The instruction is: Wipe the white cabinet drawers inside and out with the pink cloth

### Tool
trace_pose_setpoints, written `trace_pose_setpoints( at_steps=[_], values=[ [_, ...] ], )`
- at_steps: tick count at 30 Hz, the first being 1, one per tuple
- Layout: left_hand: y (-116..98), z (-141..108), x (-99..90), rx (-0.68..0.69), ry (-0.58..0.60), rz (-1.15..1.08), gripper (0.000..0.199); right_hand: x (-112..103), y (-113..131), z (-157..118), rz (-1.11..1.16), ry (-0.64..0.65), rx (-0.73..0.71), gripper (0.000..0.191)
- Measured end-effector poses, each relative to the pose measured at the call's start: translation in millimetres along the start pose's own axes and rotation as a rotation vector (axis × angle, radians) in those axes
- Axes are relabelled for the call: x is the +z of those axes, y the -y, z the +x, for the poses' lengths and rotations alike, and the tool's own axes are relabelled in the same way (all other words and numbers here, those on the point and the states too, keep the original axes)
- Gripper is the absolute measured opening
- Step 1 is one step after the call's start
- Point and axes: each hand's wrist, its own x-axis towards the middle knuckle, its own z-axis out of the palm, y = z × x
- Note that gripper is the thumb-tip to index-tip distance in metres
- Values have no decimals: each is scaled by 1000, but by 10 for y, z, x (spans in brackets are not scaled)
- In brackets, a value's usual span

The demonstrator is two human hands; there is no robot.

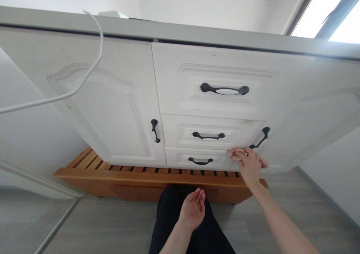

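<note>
My right hand [251, 167] presses a pinkish cloth [264, 163] against the white cabinet front, at the right edge of the lowest drawer [180, 157] and beside the lower end of the right door's dark handle [264, 134]. Part of the cloth is hidden under the fingers. Palm up and fingers loosely curled apart, my left hand [193, 210] is over my lap and holds nothing. Three drawers with dark handles stand one above another, the top one [168, 77] being the largest.
A slatted wooden bench [135, 177] runs along the cabinet's base, in front of my knees. A white cable [92, 66] hangs over the cabinet's left door [112, 122]. The grey countertop edge [197, 30] crosses above. At the upper right is a window [332, 14].
</note>
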Motion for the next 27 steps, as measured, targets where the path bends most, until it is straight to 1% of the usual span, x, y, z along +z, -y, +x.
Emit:
trace_pose_setpoints(
  at_steps=[2, 3, 4, 6, 8, 10, 12, 13, 15, 17, 18, 20, 21, 23, 24, 25, 27],
  values=[
    [-46, -43, 90, 0, 37, -15, 11, -148, -100, 2, 3, 71, 30, 37],
    [-78, -63, 150, 4, 60, -22, 11, -241, -106, 4, -7, 85, 53, 37],
    [-113, -82, 217, 10, 86, -28, 11, -341, -77, 8, -20, 75, 72, 38],
    [-184, -114, 354, 25, 141, -35, 13, -552, 83, 36, -29, -2, 65, 39],
    [-236, -135, 459, 33, 188, -33, 14, -744, 364, 105, 23, -121, -32, 41],
    [-247, -149, 499, 32, 208, -25, 15, -887, 724, 224, 124, -250, -166, 40],
    [-213, -160, 463, 26, 196, -18, 14, -966, 1120, 382, 229, -410, -257, 34],
    [-183, -165, 424, 21, 182, -17, 14, -982, 1323, 469, 269, -464, -290, 30],
    [-113, -174, 330, 8, 149, -15, 12, -978, 1723, 641, 323, -512, -335, 23],
    [-51, -183, 252, -13, 125, -15, 12, -944, 2092, 801, 330, -497, -473, 24],
    [-31, -188, 230, -21, 115, -14, 12, -923, 2252, 873, 313, -452, -545, 27],
    [-14, -200, 223, -31, 98, -3, 13, -883, 2492, 1000, 243, -302, -696, 38],
    [-16, -206, 234, -29, 93, 5, 14, -867, 2562, 1051, 209, -236, -756, 43],
    [-31, -214, 264, -15, 92, 20, 15, -841, 2595, 1124, 167, -160, -810, 51],
    [-39, -215, 274, -9, 95, 25, 15, -832, 2560, 1142, 164, -151, -793, 53],
    [-45, -214, 276, -7, 99, 29, 16, -824, 2494, 1147, 168, -151, -754, 53],
    [-49, -206, 251, -14, 96, 34, 16, -809, 2288, 1126, 181, -145, -648, 52]
  ],
)
